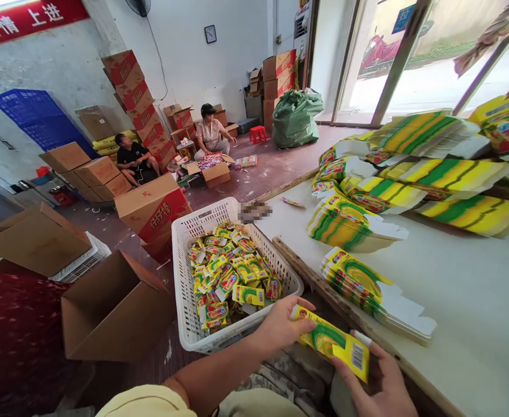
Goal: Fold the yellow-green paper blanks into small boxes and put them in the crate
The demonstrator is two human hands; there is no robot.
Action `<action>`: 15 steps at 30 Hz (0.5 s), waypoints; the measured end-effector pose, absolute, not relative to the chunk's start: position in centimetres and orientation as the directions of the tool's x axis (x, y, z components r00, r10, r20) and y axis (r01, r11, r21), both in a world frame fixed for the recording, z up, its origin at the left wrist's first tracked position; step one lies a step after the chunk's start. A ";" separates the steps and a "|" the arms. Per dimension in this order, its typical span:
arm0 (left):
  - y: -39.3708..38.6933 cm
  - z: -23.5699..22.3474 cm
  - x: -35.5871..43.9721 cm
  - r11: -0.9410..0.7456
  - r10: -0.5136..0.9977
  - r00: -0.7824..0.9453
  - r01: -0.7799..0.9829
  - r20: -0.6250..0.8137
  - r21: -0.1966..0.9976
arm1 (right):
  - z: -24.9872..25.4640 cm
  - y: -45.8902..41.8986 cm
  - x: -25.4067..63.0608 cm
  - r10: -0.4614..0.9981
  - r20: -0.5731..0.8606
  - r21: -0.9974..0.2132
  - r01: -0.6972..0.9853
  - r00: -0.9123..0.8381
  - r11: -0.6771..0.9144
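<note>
Between my hands is a small yellow-and-green cardboard packet box [330, 341], tilted, with a barcode near its right end. My left hand [278, 324] pinches its left end, thumb on the top face. The right end is gripped by my right hand [378, 379], with the thumb at the near edge and fingers behind. Just past my left arm, a white plastic basket [182, 301] holds a heap of filled-looking yellow packet boxes [228, 278]. On the table [475, 289] beside my right hand lies a stack of flat yellow cartons [362, 284].
More flat cartons [445, 174] are piled across the table, whose wooden edge [323, 292] runs beside me. Open cardboard boxes [110, 307] stand at left. Two people sit on the far floor near a carton [217, 175]. A green sack [295, 119] stands by the doorway.
</note>
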State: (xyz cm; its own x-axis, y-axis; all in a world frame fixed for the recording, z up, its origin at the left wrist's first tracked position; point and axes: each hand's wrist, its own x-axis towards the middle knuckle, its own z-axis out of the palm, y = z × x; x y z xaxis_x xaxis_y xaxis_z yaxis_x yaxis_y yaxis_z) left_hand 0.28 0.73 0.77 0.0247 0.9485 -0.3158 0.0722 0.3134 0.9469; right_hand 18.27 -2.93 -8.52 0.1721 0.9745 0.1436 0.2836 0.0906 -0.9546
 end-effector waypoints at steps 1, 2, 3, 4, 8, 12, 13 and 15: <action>0.8 0.7 -0.1 0.307 0.951 0.019 0.064 -0.308 0.950 | -8.5 -2.9 17.9 0.978 0.146 -0.954 0.283 0.151 0.099; 0.9 0.7 -0.6 0.297 0.954 0.012 0.058 -0.298 0.953 | -8.3 -2.8 17.6 0.980 0.171 -0.947 0.292 0.105 0.134; 0.9 0.6 -1.1 0.287 0.958 0.003 0.055 -0.288 0.956 | -8.1 -2.8 17.3 0.976 0.212 -0.935 0.303 0.052 0.187; 0.9 0.7 -1.5 0.276 0.961 -0.006 0.053 -0.276 0.960 | -7.7 -2.8 17.1 0.968 0.249 -0.923 0.300 -0.007 0.240; 0.6 0.8 -2.2 0.268 0.963 -0.031 0.006 -0.268 0.963 | -5.9 -3.1 16.2 0.926 0.343 -0.884 0.280 -0.158 0.375; 0.3 1.0 -1.3 0.268 0.962 -0.039 -0.011 -0.269 0.963 | -4.9 -3.4 16.0 0.942 0.295 -0.890 0.311 -0.161 0.332; 0.4 1.1 -1.1 0.269 0.962 -0.034 -0.018 -0.269 0.963 | -4.7 -3.5 16.1 0.947 0.275 -0.895 0.314 -0.165 0.315; 0.5 1.3 -0.6 0.272 0.962 -0.019 -0.038 -0.273 0.961 | -4.4 -3.5 16.5 0.956 0.233 -0.909 0.310 -0.177 0.279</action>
